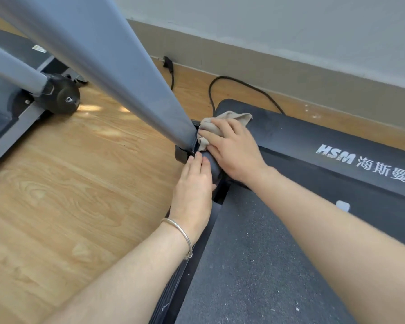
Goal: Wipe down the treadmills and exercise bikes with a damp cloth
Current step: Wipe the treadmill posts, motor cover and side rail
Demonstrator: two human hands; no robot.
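My right hand point(232, 150) presses the cloth point(222, 122) flat against the upright point(126, 73). My left hand point(193, 183) lies flat-fingered along the left edge of the treadmill point(313, 141), with the wood floor point(80, 183) to the left.

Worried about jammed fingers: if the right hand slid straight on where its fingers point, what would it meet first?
Likely the foot of the grey upright, just ahead of the right hand, the beige cloth bunched between; depth unclear.

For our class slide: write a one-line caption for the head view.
Right hand presses a cloth to the treadmill post; left hand touches the black cover beside it.
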